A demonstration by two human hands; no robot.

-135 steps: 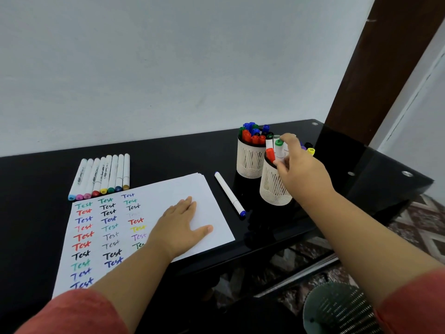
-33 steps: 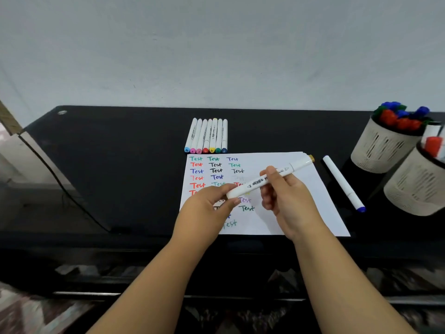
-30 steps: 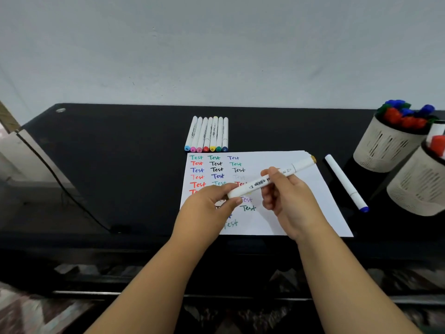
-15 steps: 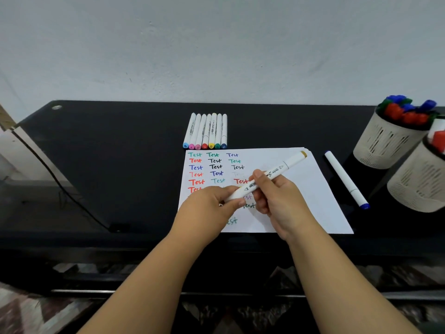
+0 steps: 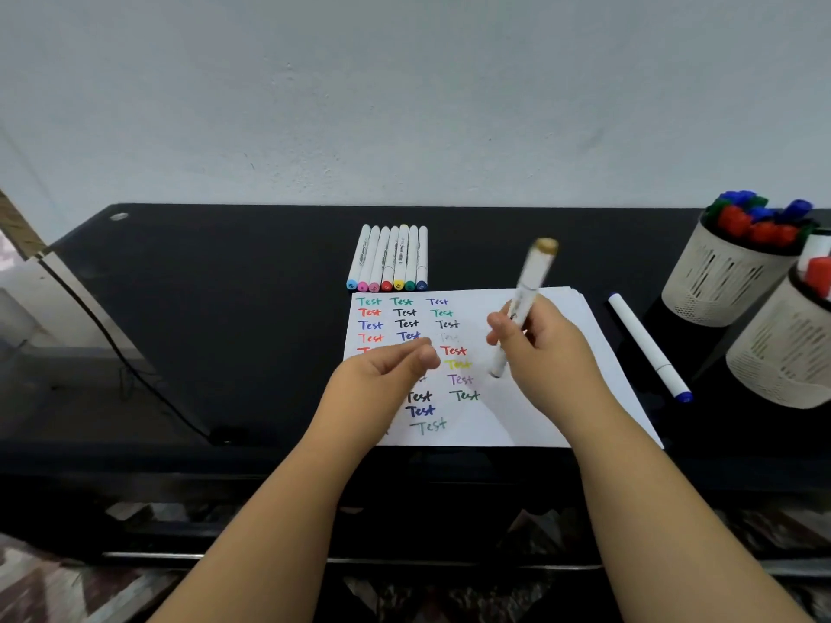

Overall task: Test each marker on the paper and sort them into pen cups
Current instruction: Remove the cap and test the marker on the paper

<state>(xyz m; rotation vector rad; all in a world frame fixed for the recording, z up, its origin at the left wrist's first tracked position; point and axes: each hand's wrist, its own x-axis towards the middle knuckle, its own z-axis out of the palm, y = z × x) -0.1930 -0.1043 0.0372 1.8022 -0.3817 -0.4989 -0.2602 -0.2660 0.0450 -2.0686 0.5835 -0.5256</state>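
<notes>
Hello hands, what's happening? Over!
Right hand grips gold-capped marker over paper. Left hand pinched near its tip, cap not visible. Nothing in the way.

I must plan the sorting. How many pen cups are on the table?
2. The far pen cup stands at the right; the near pen cup just before it, cut by the frame edge. Others may be out of view.

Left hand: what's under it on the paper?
The left hand hovers over the paper, covering several handwritten "Test" words; the covered ones can't be read.
</notes>
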